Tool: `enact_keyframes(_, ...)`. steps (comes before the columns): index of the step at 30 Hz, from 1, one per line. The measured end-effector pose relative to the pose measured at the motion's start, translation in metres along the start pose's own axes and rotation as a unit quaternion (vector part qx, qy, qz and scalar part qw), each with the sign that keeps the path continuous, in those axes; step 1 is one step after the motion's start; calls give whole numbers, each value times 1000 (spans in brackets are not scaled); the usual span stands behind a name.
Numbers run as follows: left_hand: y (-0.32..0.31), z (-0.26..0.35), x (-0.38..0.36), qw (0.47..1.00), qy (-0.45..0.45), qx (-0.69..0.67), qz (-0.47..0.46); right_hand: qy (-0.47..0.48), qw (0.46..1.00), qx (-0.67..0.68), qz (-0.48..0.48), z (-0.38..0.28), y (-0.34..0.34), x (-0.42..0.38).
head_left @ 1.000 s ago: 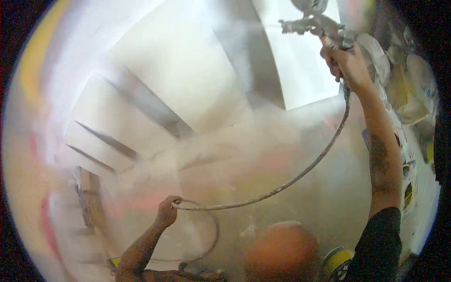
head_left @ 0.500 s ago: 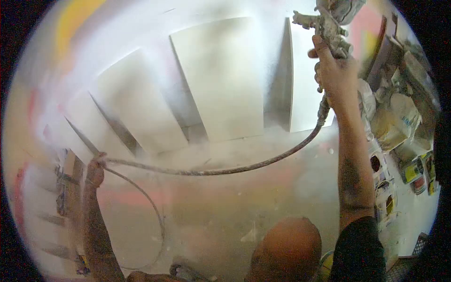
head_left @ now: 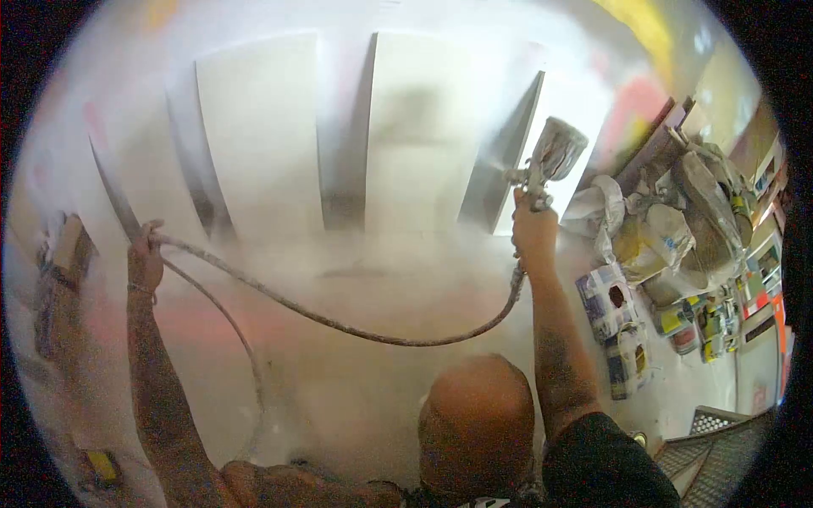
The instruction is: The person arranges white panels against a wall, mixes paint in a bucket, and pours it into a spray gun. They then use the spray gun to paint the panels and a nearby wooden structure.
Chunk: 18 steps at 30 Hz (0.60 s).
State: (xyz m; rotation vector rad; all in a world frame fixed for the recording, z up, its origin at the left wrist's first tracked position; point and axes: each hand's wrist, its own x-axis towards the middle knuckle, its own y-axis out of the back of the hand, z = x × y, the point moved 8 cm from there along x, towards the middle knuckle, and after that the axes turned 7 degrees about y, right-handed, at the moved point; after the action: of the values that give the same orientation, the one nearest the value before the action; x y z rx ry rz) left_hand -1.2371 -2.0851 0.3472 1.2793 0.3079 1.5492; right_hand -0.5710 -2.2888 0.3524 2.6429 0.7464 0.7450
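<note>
My right hand [head_left: 535, 239] is wrapped round the handle of a spray gun [head_left: 533, 182]. A paint-spattered cup [head_left: 559, 148] sits tilted on top of the gun. Its nozzle points left, with pale mist around it, in front of the narrow white panel [head_left: 576, 118] on the right. At the far left, my left hand [head_left: 146, 258] is closed round the hose [head_left: 373, 337], which sags between both hands and up to the gun's base. From the left hand, a thinner-looking length of hose curves down to the floor. More pale panels [head_left: 262, 127] stand in a row behind.
Crumpled sacks [head_left: 669, 229] and paint-stained containers [head_left: 614, 296] crowd the right side, with several cans [head_left: 677, 322] beyond them. A perforated crate [head_left: 720, 457] is at lower right. Brown boards or boxes [head_left: 63, 279] stand at far left. Haze hangs over the floor.
The view has turned right. In it, the spray gun and my right hand now appear lower and further left, with the gun's cup in full sight. The hose sags deeper.
</note>
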Motion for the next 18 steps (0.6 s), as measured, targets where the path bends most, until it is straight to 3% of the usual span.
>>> enact_keyframes(4,7,2,3,993,104,-31,-51,-25,997,-74,-23,57,-36,-34)
enact_keyframes(7,0,-3,-5,996,55,-58,-29,-92,987,-111,-72,73,-50,-65)
enact_keyframes(11,-13,-19,-7,985,83,-143,-43,-131,980,-60,-135,78,-57,-82)
enact_keyframes(14,-22,-36,-4,991,89,-93,-28,-96,989,-22,-109,76,-54,-60)
enact_keyframes(15,-22,-36,0,991,86,-99,-16,-81,991,-66,-82,55,-45,-51)
enact_keyframes(16,-23,-38,2,991,82,-106,-7,-125,989,-36,-75,30,-39,-51)
enact_keyframes(17,-28,-37,3,990,83,-113,-11,-116,980,-153,-56,-33,-22,-59)
enact_keyframes(18,-29,-37,5,989,78,-128,-4,-36,996,-76,-14,-12,-20,-25)
